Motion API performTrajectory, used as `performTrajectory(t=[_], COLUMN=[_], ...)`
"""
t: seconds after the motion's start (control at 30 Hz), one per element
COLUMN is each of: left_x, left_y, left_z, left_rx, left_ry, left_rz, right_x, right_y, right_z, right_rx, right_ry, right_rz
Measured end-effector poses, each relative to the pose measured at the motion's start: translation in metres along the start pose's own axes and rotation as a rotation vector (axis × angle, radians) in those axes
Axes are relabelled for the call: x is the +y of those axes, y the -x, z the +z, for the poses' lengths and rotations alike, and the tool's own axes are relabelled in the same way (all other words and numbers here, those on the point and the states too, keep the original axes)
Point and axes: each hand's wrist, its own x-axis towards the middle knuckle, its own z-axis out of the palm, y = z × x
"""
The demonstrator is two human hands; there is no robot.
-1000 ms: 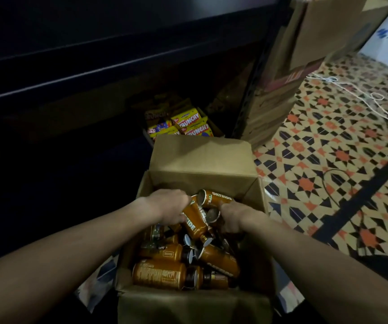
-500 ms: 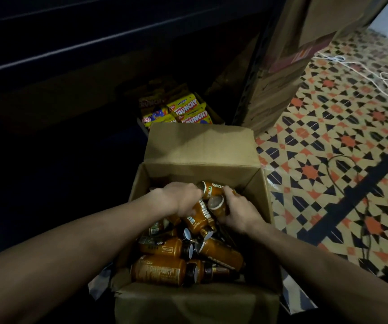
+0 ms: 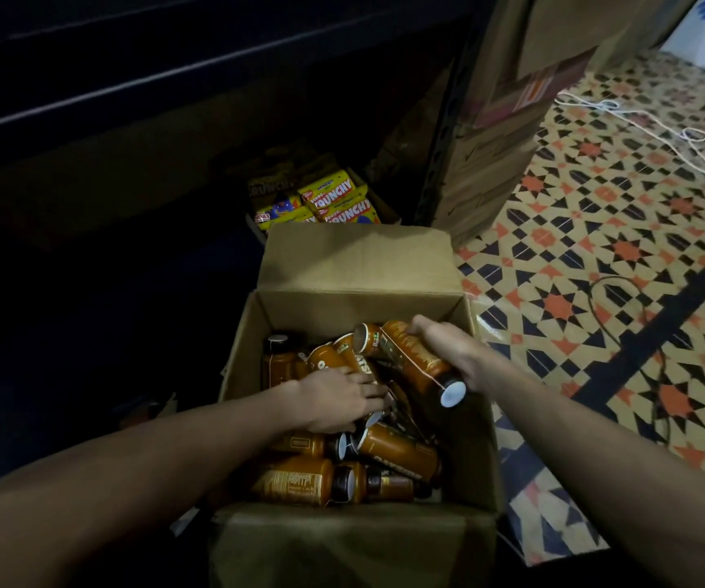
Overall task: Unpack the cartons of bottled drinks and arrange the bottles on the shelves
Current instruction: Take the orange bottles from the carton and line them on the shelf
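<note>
Right hand [image 3: 448, 350] now lifts one orange white-capped bottle [image 3: 416, 358] at 3 o'clock of the brown cardboard carton [image 3: 355, 307]; left hand [image 3: 338, 396] slid from 12 o'clock to centre, fingers flat.

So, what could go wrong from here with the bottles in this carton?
1. The right hand holds an orange bottle tilted above the loose bottles in the carton; if the grip slips, it could drop onto them.
2. The left hand rests on that jumbled pile, which could shift under it.
</note>
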Motion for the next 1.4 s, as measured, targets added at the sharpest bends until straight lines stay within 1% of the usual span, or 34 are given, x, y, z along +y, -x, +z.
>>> performTrajectory(t=[0.07, 0.1, 0.13, 0.2, 0.33, 0.47, 0.53, 0.63, 0.73, 0.83, 0.97, 1.03, 1.13, 1.3, 1.4], left_x=[0.002, 0.001, -0.001, -0.008, -0.029, -0.041, -0.041, -0.037, -0.031, -0.024, -0.015, -0.011, -0.007, -0.004, -0.002], left_y=[-0.001, 0.000, 0.002, 0.008, 0.031, 0.056, 0.066, 0.083, 0.103, 0.123, 0.158, 0.173, 0.197, 0.236, 0.261], left_z=[-0.003, -0.007, -0.013, -0.024, -0.040, -0.048, -0.053, -0.066, -0.078, -0.087, -0.107, -0.120, -0.143, -0.185, -0.212], left_rx=[0.022, 0.030, 0.033, 0.065, 0.230, 0.343, 0.391, 0.488, 0.558, 0.642, 0.796, 0.856, 0.945, 0.990, 1.010], left_ry=[-0.021, -0.017, -0.004, 0.068, 0.276, 0.455, 0.496, 0.558, 0.632, 0.673, 0.686, 0.663, 0.618, 0.497, 0.428], left_rz=[0.007, 0.005, -0.008, -0.063, -0.231, -0.372, -0.414, -0.445, -0.483, -0.505, -0.552, -0.562, -0.589, -0.662, -0.691], right_x=[-0.002, -0.002, -0.002, -0.003, -0.002, -0.007, -0.013, -0.025, -0.032, -0.035, -0.042, -0.044, -0.053, -0.080, -0.098], right_y=[0.005, 0.007, 0.007, 0.006, 0.005, 0.017, 0.026, 0.043, 0.060, 0.074, 0.096, 0.106, 0.126, 0.164, 0.187], right_z=[-0.009, -0.013, -0.015, -0.019, -0.022, -0.018, -0.013, -0.001, 0.015, 0.025, 0.037, 0.042, 0.048, 0.056, 0.061], right_rx=[-0.164, -0.216, -0.238, -0.230, -0.231, -0.131, -0.063, 0.086, 0.147, 0.196, 0.326, 0.375, 0.449, 0.487, 0.491], right_ry=[-0.051, -0.006, 0.044, 0.114, 0.197, 0.311, 0.457, 0.769, 0.855, 0.825, 0.769, 0.696, 0.577, 0.401, 0.334], right_rz=[0.033, 0.025, 0.005, -0.011, -0.001, -0.057, -0.110, -0.228, -0.295, -0.396, -0.591, -0.677, -0.854, -1.014, -1.106])
